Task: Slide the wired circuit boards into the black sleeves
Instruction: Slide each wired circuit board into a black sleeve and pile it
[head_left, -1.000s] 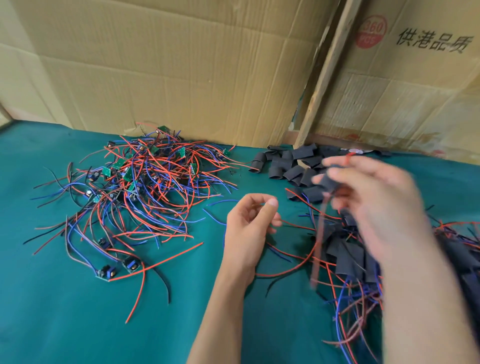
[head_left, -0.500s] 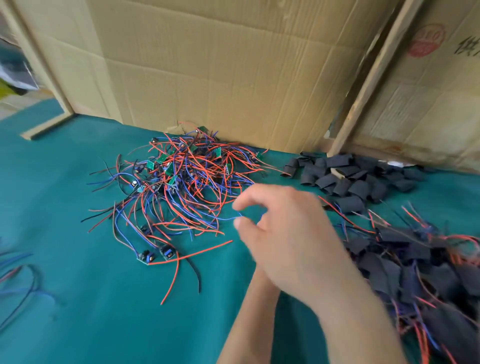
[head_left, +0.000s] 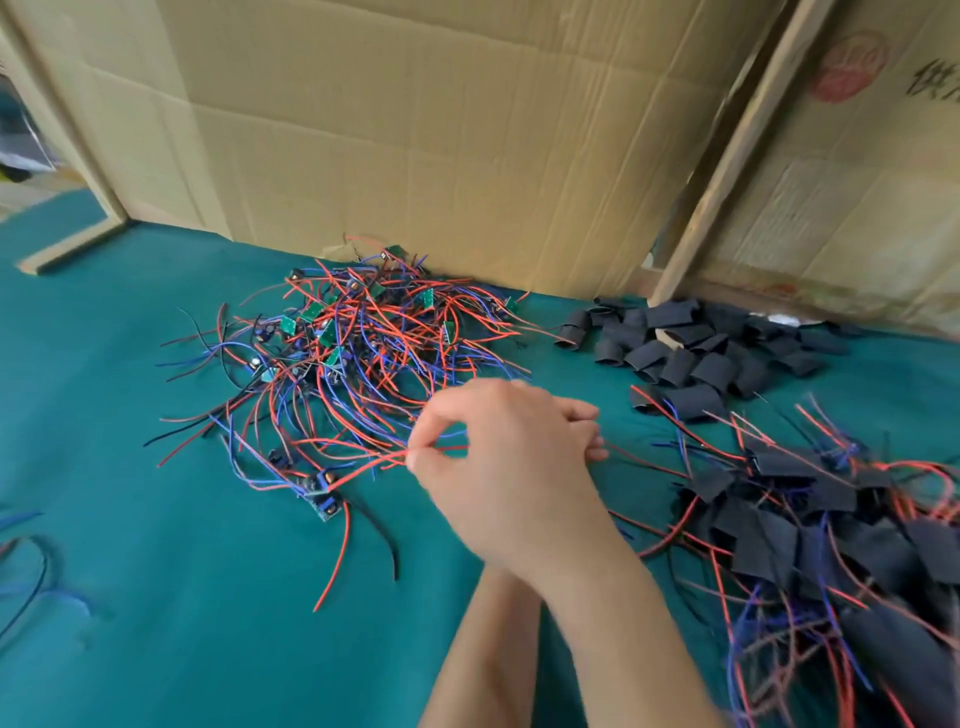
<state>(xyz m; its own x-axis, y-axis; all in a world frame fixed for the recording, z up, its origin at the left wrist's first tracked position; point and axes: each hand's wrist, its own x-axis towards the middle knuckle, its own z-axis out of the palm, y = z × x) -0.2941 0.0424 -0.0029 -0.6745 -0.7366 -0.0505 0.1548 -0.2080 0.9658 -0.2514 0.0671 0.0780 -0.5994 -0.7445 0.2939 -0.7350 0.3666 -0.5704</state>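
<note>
Bare green tabletop (head_left: 182, 597) lies open front-left, easy passage there. The tangle of wired boards (head_left: 353, 358) blocks the middle, hard against the cardboard wall (head_left: 441, 156) behind. Loose black sleeves (head_left: 691, 348) crowd the back right, sleeved boards (head_left: 831, 540) fill the right side. A narrow green lane runs between the piles.

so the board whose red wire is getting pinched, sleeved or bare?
Bare. The board lies uncovered on the green cloth, blue part showing, no black sleeve round it. The right hand pinches its red wire.
</note>
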